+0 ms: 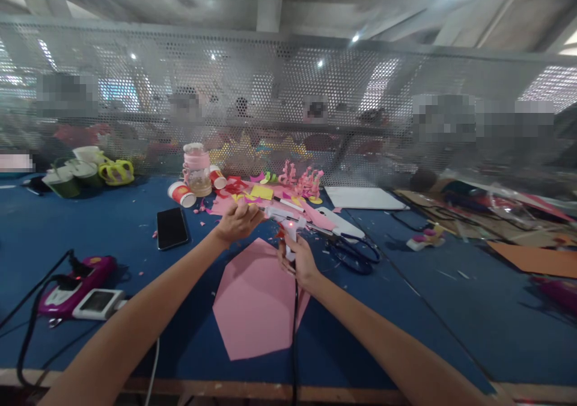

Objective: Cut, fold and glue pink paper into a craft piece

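Observation:
My right hand (301, 259) is wrapped round the handle of a white glue gun (285, 215), whose small red light glows. The gun's nozzle points left, towards my left hand (241, 220). The fingers of that hand are curled closed by the nozzle tip; what they hold, if anything, is too small to make out. Below both hands a pink paper sheet (256, 304) with cut angled edges lies flat on the blue table. The gun's black cord (295, 334) runs down over the sheet. Blue-handled scissors (351, 253) lie just right of my right hand.
Pink paper scraps (225, 203), red-and-white paper cups (182, 194) and a jar (197, 169) stand ahead. A black phone (172, 228) and a purple power strip (76, 286) lie left. A white phone (341, 222) and orange sheet (534, 259) lie right. A perforated metal screen (279, 93) rises behind.

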A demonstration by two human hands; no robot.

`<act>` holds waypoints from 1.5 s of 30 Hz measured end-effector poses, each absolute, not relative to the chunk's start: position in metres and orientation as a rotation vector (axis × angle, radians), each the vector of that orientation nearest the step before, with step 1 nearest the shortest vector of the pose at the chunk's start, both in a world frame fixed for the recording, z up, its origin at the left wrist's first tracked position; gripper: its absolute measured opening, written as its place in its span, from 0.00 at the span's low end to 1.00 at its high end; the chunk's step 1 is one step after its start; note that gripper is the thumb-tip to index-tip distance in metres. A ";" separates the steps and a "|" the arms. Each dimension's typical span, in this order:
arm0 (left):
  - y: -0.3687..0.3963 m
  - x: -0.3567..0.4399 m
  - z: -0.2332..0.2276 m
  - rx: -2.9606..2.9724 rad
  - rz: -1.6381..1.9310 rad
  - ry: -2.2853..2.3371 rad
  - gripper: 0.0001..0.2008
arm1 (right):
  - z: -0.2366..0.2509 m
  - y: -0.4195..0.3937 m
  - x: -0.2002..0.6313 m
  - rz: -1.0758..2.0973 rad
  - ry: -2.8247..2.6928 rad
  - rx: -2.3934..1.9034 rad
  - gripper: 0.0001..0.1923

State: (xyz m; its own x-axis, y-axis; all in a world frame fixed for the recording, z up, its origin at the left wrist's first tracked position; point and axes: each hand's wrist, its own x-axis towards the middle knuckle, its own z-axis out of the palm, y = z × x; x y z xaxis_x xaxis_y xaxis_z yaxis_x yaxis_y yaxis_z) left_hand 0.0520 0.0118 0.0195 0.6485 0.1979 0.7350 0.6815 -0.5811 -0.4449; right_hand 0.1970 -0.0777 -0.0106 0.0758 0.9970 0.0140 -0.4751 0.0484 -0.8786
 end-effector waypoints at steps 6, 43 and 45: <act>0.018 0.056 0.013 -2.137 -0.781 -0.738 0.09 | -0.011 -0.080 0.192 1.327 -0.834 -0.902 0.19; 0.010 0.055 0.038 -2.249 -0.523 -0.553 0.10 | -0.007 -0.086 0.184 1.314 -0.754 -1.039 0.21; 0.010 0.054 0.043 -2.227 -0.554 -0.609 0.10 | -0.009 -0.084 0.185 1.283 -0.755 -1.075 0.21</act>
State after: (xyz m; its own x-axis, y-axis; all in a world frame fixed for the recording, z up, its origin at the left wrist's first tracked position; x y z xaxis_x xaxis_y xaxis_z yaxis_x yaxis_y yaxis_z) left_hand 0.0538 0.0102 0.0430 0.7933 0.2515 0.5544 0.5756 -0.6064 -0.5486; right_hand 0.1847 -0.0843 -0.0086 0.1704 0.9781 -0.1194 -0.3700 -0.0488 -0.9277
